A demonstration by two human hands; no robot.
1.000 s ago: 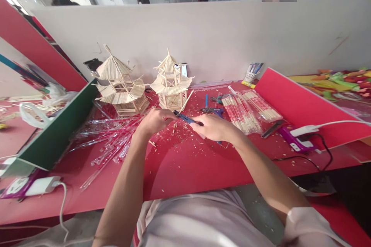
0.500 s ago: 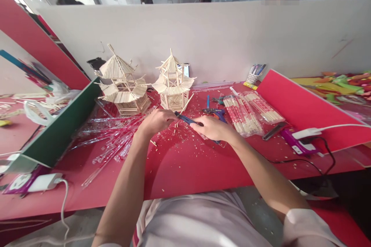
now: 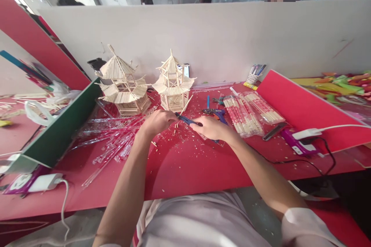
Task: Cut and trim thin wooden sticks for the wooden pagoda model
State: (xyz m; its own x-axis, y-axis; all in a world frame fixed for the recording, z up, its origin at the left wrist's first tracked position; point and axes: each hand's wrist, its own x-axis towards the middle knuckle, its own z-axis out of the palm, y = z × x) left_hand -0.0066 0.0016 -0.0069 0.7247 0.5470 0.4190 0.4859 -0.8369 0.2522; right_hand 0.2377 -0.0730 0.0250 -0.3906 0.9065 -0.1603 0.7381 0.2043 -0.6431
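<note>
My right hand point(image 3: 213, 127) is wrapped round the dark blue handles of a pair of pliers point(image 3: 185, 119), whose jaws point left. Those jaws reach the fingertips of my left hand point(image 3: 159, 123). The left fingers are pinched together, and whatever they hold is hidden behind them. Behind my hands stand two pagoda models built of pale wooden sticks, a smaller pagoda point(image 3: 174, 85) in the middle and a larger pagoda point(image 3: 123, 88) to its left. One loose stick point(image 3: 188, 104) leans by the smaller model's base. Short stick offcuts point(image 3: 175, 129) and wood crumbs lie below the pliers.
Clear plastic wrappers point(image 3: 113, 139) spread over the left of the red table point(image 3: 197, 173). On the right lie a blue glue gun point(image 3: 218, 114), packs of wooden chopsticks point(image 3: 243, 112) and a purple power strip point(image 3: 298, 144). Green point(image 3: 66, 123) and red point(image 3: 313, 112) dividers flank the space.
Almost nothing differs. Both hands and the pliers keep nearly the same place and pose.
</note>
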